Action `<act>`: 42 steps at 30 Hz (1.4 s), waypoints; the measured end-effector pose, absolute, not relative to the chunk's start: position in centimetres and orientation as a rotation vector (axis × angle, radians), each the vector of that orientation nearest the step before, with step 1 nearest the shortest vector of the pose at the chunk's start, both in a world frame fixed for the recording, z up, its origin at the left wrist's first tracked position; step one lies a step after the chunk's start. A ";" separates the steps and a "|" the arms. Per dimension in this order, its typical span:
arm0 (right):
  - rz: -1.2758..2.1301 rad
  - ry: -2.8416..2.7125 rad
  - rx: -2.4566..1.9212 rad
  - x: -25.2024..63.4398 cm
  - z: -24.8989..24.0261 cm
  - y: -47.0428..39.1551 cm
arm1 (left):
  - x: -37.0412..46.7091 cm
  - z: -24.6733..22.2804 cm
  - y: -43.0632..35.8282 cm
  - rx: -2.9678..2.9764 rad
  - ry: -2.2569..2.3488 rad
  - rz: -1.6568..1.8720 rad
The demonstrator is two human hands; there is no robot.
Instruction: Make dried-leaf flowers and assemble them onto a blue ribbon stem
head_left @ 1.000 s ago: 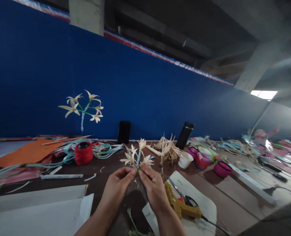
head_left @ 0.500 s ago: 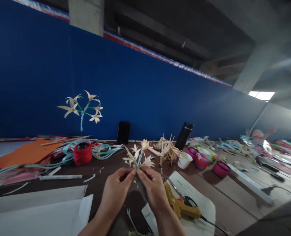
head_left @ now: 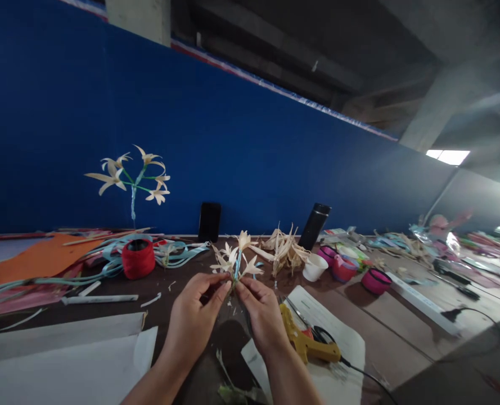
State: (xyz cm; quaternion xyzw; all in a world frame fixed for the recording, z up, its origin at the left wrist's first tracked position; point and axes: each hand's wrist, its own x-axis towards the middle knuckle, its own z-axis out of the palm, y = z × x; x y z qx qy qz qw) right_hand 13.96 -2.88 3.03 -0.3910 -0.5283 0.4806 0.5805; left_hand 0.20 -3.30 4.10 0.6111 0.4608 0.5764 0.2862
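Note:
My left hand [head_left: 202, 304] and my right hand [head_left: 258, 309] meet over the dark table, thumbs and fingers pinched on the stem of an artificial flower spray [head_left: 238, 256]. Its cream petals fan out above the fingertips, around a stem wrapped in light blue. The part of the stem between my fingers is mostly hidden. A yellow glue gun [head_left: 311, 344] lies right of my right hand, on a white sheet [head_left: 347, 329] beside dark-handled scissors [head_left: 322, 334]. Behind the spray rests a bundle of dried husk strips [head_left: 285, 250].
A finished-looking flower spray [head_left: 134, 194] stands upright at the back left, above a red ribbon roll [head_left: 138, 260]. Along the blue wall are a phone [head_left: 210, 222] and a black flask [head_left: 315, 226]. A white cup [head_left: 314, 268] and a power strip [head_left: 422, 304] lie to the right.
The whole view has shifted slightly, so most things sit a little higher and further left. Both hands keep their pinch on the flower spray, with the fingers slightly repositioned.

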 end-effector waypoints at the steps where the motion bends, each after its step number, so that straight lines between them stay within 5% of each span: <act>1: 1.134 -1.245 -0.913 13.9 3.0 -2.9 | 0.2 4.2 -3.3 1.623 1.228 1.558; 42: 1.206 -1.291 -0.896 13.3 3.5 -3.4 | 0.2 4.0 -2.9 1.288 1.126 1.486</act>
